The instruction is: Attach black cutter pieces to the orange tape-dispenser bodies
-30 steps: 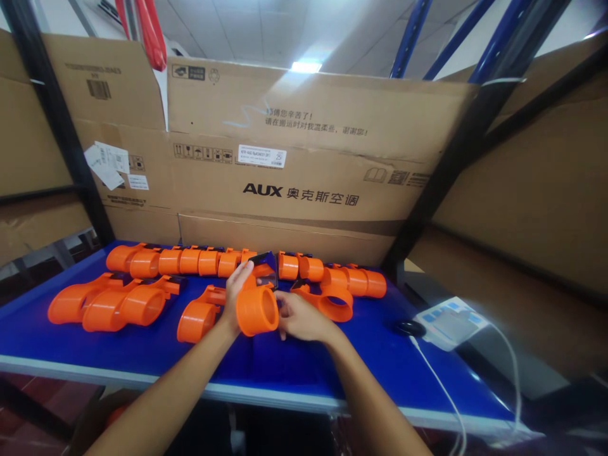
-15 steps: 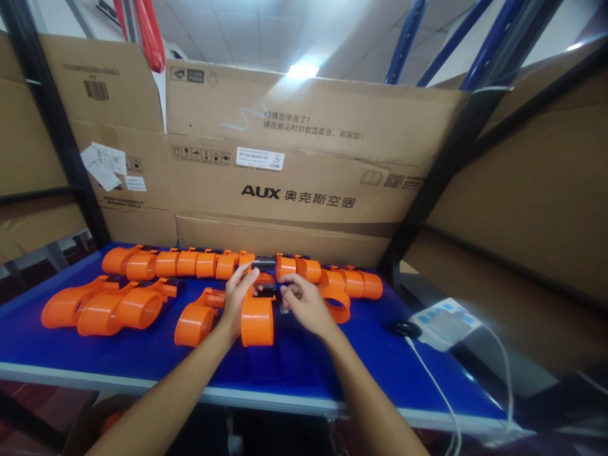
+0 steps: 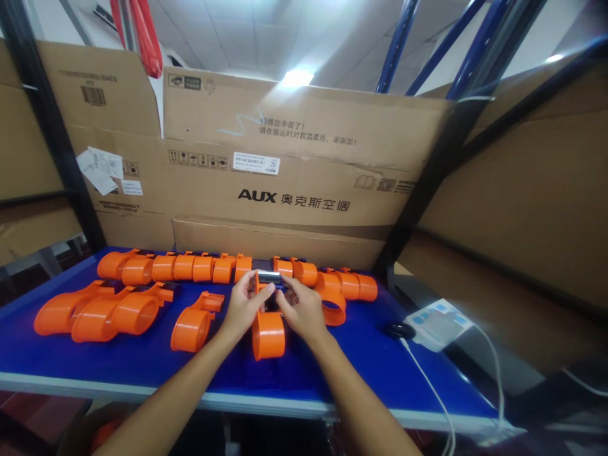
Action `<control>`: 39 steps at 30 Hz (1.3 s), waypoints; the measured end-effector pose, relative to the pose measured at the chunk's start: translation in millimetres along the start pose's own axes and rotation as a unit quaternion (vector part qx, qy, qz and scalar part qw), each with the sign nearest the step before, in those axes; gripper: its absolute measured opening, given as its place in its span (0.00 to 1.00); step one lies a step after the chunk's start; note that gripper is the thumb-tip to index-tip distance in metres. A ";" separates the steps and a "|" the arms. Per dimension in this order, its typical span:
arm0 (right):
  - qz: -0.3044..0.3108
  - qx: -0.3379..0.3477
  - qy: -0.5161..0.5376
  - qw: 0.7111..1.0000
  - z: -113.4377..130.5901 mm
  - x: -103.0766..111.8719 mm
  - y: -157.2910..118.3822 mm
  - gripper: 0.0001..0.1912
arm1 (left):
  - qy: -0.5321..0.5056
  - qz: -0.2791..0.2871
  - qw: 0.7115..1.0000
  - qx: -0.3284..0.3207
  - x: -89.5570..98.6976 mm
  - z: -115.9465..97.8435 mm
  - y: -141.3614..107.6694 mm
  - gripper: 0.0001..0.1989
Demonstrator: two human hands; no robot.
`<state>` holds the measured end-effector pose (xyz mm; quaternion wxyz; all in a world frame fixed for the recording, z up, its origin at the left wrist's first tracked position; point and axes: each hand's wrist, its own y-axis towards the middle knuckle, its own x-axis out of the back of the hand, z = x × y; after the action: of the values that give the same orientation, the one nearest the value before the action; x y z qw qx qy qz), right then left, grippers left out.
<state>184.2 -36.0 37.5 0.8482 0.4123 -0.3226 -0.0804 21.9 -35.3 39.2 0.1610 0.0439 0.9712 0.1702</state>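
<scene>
Both hands hold one orange tape dispenser (image 3: 269,335) over the middle of the blue table. My left hand (image 3: 247,297) is closed on its left side, the thumb laid near a dark head piece with a serrated metal edge (image 3: 268,277). On the right, my right hand (image 3: 303,305) pinches the other end of that head piece. The dispenser's round ring hangs below the fingers, toward me. Just left of my left hand lies another orange dispenser (image 3: 190,329) on its own. Another ring-shaped orange dispenser (image 3: 335,308) sits beyond my right hand, partly covered by it.
A long row of orange dispensers (image 3: 183,268) runs along the back of the blue table (image 3: 370,373). A group of three (image 3: 95,318) lies at left. Behind stands a cardboard wall (image 3: 294,171). At right are a black round object (image 3: 400,330), a white cable and a printed card (image 3: 439,323).
The dispenser has turned in my hands, so its serrated edge now faces up and its ring sits slightly lower and right. My right hand has closed in on the head piece. The view shifted slightly.
</scene>
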 end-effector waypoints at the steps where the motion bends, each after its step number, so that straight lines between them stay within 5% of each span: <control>1: 0.003 0.006 -0.007 1.000 -1.0 -0.6 -0.8 0.18 | 0.002 0.006 1.000 0.008 0.0 -0.2 -0.1 0.25; 20: 0.039 0.044 0.046 0.997 -1.9 1.9 5.1 0.15 | -0.012 0.005 0.999 0.045 6.5 4.8 2.6 0.25; 27: 0.081 0.096 -0.011 0.992 -4.2 6.7 4.7 0.24 | -0.119 -0.035 0.987 0.098 3.3 2.2 4.8 0.24; 39: 0.046 0.115 -0.136 0.983 -11.7 -12.3 -6.7 0.27 | -0.146 -0.017 0.981 0.126 1.2 5.1 3.1 0.22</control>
<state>182.6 -27.8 21.2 0.7460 0.4774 -0.4606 -0.0587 22.4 -30.6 35.3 0.2973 0.0721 0.9514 0.0351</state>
